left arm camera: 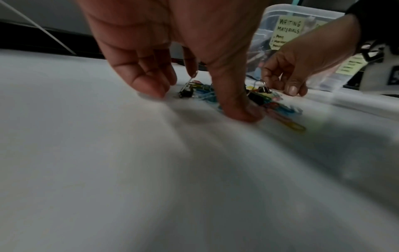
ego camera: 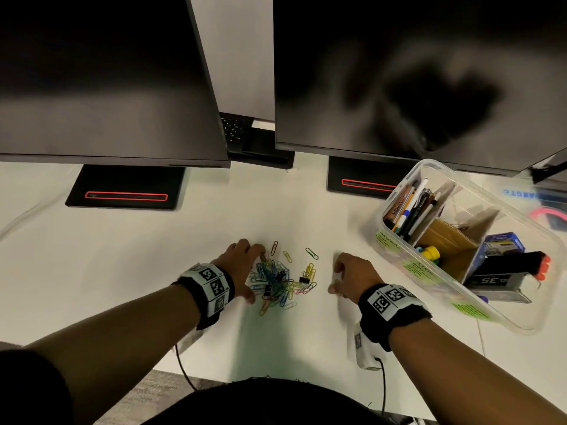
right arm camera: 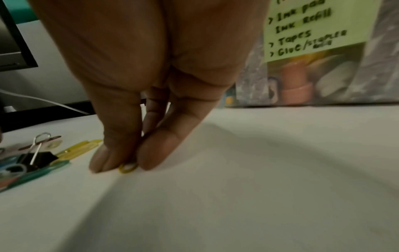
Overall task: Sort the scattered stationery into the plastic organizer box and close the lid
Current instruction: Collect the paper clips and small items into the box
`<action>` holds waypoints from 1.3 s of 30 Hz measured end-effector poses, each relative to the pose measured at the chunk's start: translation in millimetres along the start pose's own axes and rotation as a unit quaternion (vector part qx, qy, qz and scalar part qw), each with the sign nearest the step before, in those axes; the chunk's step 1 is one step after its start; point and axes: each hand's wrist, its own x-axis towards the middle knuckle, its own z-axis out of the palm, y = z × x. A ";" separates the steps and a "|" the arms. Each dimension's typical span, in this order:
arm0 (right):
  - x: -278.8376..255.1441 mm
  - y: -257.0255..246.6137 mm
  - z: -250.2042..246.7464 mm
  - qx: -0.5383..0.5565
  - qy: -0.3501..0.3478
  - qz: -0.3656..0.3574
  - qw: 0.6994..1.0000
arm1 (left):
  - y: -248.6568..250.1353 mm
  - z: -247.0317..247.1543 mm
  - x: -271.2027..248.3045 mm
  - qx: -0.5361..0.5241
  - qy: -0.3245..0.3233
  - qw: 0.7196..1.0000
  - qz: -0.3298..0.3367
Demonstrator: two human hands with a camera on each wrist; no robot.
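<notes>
Head view: a heap of coloured paper clips and small binder clips lies on the white tabletop between the left hand and right hand; the lidless organizer box stands to the right. Left wrist view: fingers loosely spread, tips down at the heap's edge, gripping nothing; motion blur smears detail. Right wrist view: fingers pinch what seems a yellow clip, mostly hidden.

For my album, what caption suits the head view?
Two hands gather clips on a desk beside an open box.
</notes>
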 end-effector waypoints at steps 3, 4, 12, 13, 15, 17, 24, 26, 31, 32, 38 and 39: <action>8.1 -13.6 6.2 0.010 0.009 -0.030 0.999 | 12.9 -1.2 7.1 -0.035 0.030 0.999 -0.012; 10.2 -19.0 8.9 0.006 0.009 -0.044 0.999 | 17.2 -1.4 9.4 -0.044 0.038 0.998 -0.013; 10.0 -38.1 10.4 -0.007 0.053 -0.105 0.993 | 25.3 -15.0 14.7 -0.129 0.084 0.988 0.024; 8.2 -38.1 12.3 -0.043 0.021 -0.117 0.992 | 24.2 -15.0 14.8 -0.106 0.074 0.991 0.031; 4.3 -38.3 19.9 -0.135 -0.025 -0.149 0.979 | 23.6 -10.8 14.9 -0.031 0.031 0.998 0.040; 1.0 -36.7 29.8 -0.212 -0.041 -0.180 0.960 | 27.7 -2.8 15.1 0.040 0.009 0.998 0.057; 4.7 -23.3 51.5 -0.160 0.019 -0.237 0.958 | 44.4 11.4 12.9 0.030 0.023 0.996 0.086; 6.5 -20.1 51.5 -0.129 0.045 -0.240 0.961 | 46.0 13.2 13.1 0.014 0.034 0.995 0.089; 9.3 -17.8 44.5 -0.104 0.055 -0.235 0.965 | 51.2 9.0 16.3 0.013 0.025 0.997 0.078; 9.6 -18.2 42.8 -0.104 0.053 -0.233 0.966 | 52.0 8.0 17.7 0.014 0.021 0.997 0.078; 4.1 -22.2 20.0 -0.103 0.030 -0.205 0.973 | 54.2 -9.0 19.5 -0.001 0.019 0.997 0.078; 2.7 -22.5 15.7 -0.097 0.033 -0.200 0.974 | 53.2 -13.0 19.8 -0.006 0.028 0.997 0.079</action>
